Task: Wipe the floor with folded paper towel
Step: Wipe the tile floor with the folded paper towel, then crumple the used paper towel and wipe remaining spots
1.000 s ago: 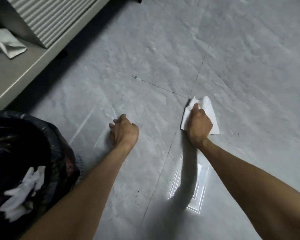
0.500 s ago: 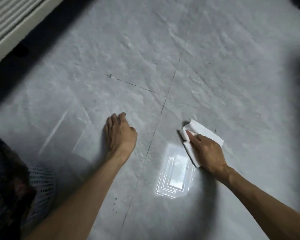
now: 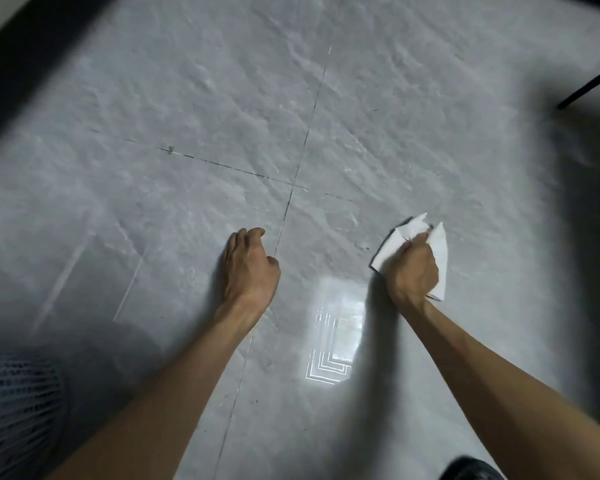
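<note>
Paper towel (image 3: 388,249) sits under your right hand (image 3: 414,271), right of the tile joint and a little nearer to you than the cross of joints; half a second ago its folded face lay flatter, now its corners stick up past your knuckles. Your fingers are curled tight on it, bunching the paper as the stroke has swung right and back toward you. That suggests the wipe is well under way, though a crumpled pad covers less floor per pass, so you may want to flatten it. Your left hand (image 3: 250,268) holds nothing, fingers loosely bent, planted on the tile just left of the joint line (image 3: 284,220) as a prop. Grey stone-look floor (image 3: 194,109) is glossy; a ceiling-light glare (image 3: 335,341) lies between your forearms. A dark speck (image 3: 367,248) sits just left of the towel. Mesh bin (image 3: 14,396) shows near left, a black furniture leg (image 3: 589,86) far right.
</note>
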{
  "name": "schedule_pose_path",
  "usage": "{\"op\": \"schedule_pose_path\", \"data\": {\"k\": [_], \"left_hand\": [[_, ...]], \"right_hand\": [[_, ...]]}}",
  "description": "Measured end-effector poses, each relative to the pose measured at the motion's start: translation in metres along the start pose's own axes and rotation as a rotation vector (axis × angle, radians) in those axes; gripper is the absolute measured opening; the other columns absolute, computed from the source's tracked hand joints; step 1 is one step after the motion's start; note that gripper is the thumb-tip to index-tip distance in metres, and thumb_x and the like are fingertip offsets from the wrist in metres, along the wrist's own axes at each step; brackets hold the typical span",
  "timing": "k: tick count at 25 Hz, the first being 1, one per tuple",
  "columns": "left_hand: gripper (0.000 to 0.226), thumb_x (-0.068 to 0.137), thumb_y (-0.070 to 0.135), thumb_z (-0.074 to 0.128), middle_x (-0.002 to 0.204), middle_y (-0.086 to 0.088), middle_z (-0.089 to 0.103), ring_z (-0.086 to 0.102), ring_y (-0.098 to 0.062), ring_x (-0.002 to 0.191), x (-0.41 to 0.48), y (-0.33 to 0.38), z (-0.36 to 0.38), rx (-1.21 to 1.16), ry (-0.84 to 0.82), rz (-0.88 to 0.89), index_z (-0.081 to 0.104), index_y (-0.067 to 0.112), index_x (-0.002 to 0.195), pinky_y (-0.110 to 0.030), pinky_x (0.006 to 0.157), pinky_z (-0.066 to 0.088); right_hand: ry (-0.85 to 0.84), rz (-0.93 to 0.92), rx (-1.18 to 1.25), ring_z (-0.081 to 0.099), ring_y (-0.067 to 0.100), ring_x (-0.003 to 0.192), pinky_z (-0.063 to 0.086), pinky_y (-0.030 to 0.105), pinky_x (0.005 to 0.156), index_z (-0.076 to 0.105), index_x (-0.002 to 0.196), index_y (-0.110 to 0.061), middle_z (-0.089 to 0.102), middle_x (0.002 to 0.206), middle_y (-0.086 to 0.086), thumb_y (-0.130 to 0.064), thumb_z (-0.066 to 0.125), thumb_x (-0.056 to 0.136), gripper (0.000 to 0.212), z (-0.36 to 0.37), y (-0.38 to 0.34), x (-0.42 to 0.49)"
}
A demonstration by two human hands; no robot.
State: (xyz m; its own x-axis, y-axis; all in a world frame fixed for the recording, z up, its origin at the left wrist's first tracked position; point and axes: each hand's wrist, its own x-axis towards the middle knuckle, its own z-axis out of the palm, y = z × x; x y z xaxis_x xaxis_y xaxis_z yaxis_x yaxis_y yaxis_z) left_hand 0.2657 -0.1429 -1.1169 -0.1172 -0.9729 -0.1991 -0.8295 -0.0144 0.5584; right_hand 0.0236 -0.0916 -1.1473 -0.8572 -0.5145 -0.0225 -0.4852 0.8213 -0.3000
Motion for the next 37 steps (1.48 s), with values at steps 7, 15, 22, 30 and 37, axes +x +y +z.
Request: {"op": "schedule_pose_path", "data": {"k": [7, 15, 22, 30, 37], "left_hand": [[0.048, 0.087, 0.004, 0.047, 0.142, -0.004, 0.049, 0.047, -0.022, 0.128, -0.002, -0.006, -0.011, -0.143, 0.006, -0.083, 0.047, 0.013, 0.133, -0.027, 0.103, 0.036], [0.041, 0.086, 0.006, 0.05, 0.132, -0.004, 0.058, 0.053, -0.021, 0.119, -0.007, -0.006, -0.02, -0.206, 0.068, -0.116, 0.053, 0.016, 0.125, -0.02, 0.087, 0.036], [0.039, 0.085, 0.007, 0.052, 0.129, -0.006, 0.059, 0.054, -0.023, 0.118, -0.009, -0.007, -0.023, -0.209, 0.08, -0.124, 0.055, 0.016, 0.123, -0.025, 0.091, 0.04], [0.039, 0.085, 0.024, 0.062, 0.13, 0.006, 0.059, 0.051, -0.012, 0.121, -0.019, 0.006, -0.037, -0.308, -0.069, 0.082, 0.055, 0.024, 0.123, -0.019, 0.094, 0.036], [0.034, 0.072, 0.04, 0.077, 0.093, 0.006, 0.07, 0.065, -0.006, 0.082, -0.015, 0.043, -0.044, -0.471, -0.444, 0.133, 0.068, 0.025, 0.1, -0.01, 0.063, 0.047]], "right_hand": [[-0.201, -0.659, 0.065, 0.059, 0.03, 0.082, 0.037, 0.033, 0.061, 0.045, 0.126, -0.015, 0.062, 0.092, 0.006, -0.024, 0.038, 0.099, 0.029, 0.018, -0.04, -0.074], [-0.304, -0.637, 0.047, 0.038, 0.026, 0.131, 0.049, 0.043, 0.093, 0.035, 0.135, -0.012, 0.037, 0.145, 0.006, -0.036, 0.064, 0.087, 0.061, 0.006, -0.022, -0.058], [-0.115, -0.589, 0.251, 0.055, 0.02, 0.124, 0.048, 0.03, 0.093, 0.063, 0.125, -0.016, 0.06, 0.134, -0.001, -0.015, 0.061, 0.091, 0.034, 0.016, -0.029, -0.095], [-0.441, -0.595, 0.438, 0.065, 0.011, 0.074, 0.045, 0.021, 0.068, 0.073, 0.091, -0.018, 0.072, 0.081, -0.003, -0.007, 0.062, 0.085, 0.017, -0.025, -0.026, -0.076], [-0.921, -0.576, 0.509, 0.062, 0.002, 0.064, 0.049, 0.018, 0.057, 0.071, 0.087, -0.015, 0.069, 0.073, -0.006, -0.006, 0.064, 0.089, 0.012, -0.08, -0.041, -0.059]]}}
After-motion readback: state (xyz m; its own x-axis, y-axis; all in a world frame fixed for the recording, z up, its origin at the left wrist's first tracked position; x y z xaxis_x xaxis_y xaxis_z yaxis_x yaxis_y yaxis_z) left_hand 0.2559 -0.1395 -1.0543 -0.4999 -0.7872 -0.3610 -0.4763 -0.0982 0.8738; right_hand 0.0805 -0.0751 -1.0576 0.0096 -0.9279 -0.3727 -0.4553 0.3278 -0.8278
